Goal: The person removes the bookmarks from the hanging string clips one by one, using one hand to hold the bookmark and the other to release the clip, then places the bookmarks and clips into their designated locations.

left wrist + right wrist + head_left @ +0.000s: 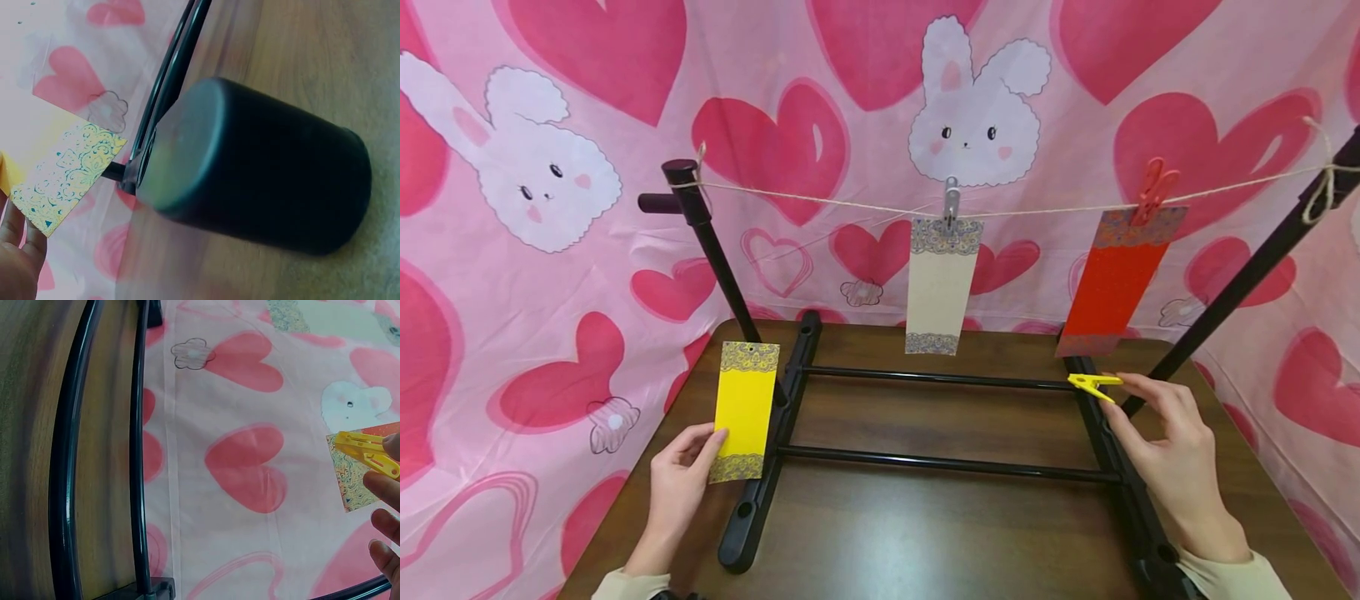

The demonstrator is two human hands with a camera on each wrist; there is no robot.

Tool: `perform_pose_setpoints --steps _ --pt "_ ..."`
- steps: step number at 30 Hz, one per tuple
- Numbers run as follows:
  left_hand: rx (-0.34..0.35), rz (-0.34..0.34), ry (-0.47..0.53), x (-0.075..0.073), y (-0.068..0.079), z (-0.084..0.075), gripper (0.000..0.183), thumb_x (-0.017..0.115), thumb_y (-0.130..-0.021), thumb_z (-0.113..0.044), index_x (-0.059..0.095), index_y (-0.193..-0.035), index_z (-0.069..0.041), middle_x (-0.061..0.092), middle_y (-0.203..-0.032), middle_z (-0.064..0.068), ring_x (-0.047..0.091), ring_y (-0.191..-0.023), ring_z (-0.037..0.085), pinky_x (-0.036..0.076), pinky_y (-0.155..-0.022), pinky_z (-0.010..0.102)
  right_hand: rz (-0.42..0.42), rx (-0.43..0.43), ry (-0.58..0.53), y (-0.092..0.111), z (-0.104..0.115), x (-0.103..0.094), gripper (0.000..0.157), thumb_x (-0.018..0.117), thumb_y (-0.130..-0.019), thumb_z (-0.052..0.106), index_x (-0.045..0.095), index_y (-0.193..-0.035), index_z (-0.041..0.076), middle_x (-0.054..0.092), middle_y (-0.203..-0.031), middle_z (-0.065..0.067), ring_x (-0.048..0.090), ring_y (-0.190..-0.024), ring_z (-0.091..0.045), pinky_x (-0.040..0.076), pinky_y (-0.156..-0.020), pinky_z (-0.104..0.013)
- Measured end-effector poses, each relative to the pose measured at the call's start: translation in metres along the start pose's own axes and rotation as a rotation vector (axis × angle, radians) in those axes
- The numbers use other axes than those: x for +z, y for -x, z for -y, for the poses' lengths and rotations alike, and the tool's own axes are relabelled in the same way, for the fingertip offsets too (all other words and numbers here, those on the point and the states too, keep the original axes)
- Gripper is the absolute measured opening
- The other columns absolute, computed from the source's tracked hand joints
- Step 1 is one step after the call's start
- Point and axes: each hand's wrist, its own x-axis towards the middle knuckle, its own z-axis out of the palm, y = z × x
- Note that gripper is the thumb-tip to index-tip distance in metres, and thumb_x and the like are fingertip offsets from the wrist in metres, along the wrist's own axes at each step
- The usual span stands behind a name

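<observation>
My left hand (679,479) pinches a yellow card (745,408) with patterned bands at both ends, by its lower left edge. The card is upright in front of the rack's left post. Between thumb and fingers of my right hand (1180,458) is a small yellow clothespin (1092,383), its tip pointing left. In the right wrist view the clothespin (362,450) overlaps a patterned card end. A cream card (942,287) hangs from the string (835,200) by a grey clothespin (951,202). Farther right, a red card (1116,283) hangs by a red clothespin (1153,192).
A black rack (947,464) stands on the brown wooden table (895,533), with the string tied between its left post (718,254) and right post (1232,275). Behind it hangs a pink cloth (865,50) printed with hearts and rabbits.
</observation>
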Motion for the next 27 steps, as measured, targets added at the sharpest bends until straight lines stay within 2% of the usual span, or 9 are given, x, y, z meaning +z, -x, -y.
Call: perform_pose_setpoints --steps 4,11,18,23,27 --pt "-0.019 0.000 -0.015 -0.003 0.003 -0.007 0.023 0.069 -0.085 -0.019 0.069 -0.104 -0.006 0.068 -0.088 -0.006 0.064 -0.075 0.013 0.053 -0.068 0.019 0.002 0.024 0.010 0.002 0.000 0.000 0.047 0.081 -0.067 0.005 0.066 -0.111 0.001 0.064 -0.100 -0.013 0.049 -0.103 0.002 0.035 -0.089 -0.005" --pt "0.019 -0.020 -0.043 -0.006 0.008 -0.022 0.020 0.069 -0.085 -0.015 0.068 -0.101 -0.002 0.068 -0.083 -0.007 0.064 -0.073 0.012 0.053 -0.068 0.018 0.003 0.035 0.018 0.005 -0.001 0.000 0.048 0.081 -0.065 0.002 0.066 -0.111 0.001 0.063 -0.100 -0.014 0.049 -0.103 0.003 0.035 -0.089 -0.005" --pt "0.077 -0.038 -0.083 -0.012 0.006 -0.017 0.017 0.070 -0.084 -0.009 0.069 -0.098 0.000 0.067 -0.080 -0.004 0.062 -0.069 0.012 0.051 -0.064 0.015 0.003 0.039 0.022 0.006 -0.003 0.000 0.048 0.081 -0.065 0.002 0.065 -0.111 0.001 0.063 -0.099 -0.015 0.049 -0.103 0.004 0.035 -0.089 -0.005" --pt "0.080 -0.030 -0.078 -0.014 0.004 -0.017 0.018 0.069 -0.084 -0.008 0.068 -0.099 0.002 0.067 -0.080 -0.003 0.062 -0.069 0.011 0.051 -0.065 0.014 0.004 0.044 0.020 0.007 -0.004 0.000 0.052 0.081 -0.062 -0.003 0.065 -0.112 0.001 0.063 -0.099 -0.016 0.048 -0.102 0.004 0.035 -0.089 -0.005" --pt "0.078 -0.040 -0.110 -0.016 0.004 -0.018 0.017 0.069 -0.084 -0.008 0.068 -0.098 0.002 0.067 -0.080 -0.003 0.062 -0.069 0.011 0.050 -0.065 0.013 0.005 0.046 0.020 0.007 -0.005 0.001 0.052 0.081 -0.062 -0.003 0.065 -0.112 0.001 0.063 -0.099 -0.016 0.048 -0.101 0.005 0.035 -0.089 -0.005"
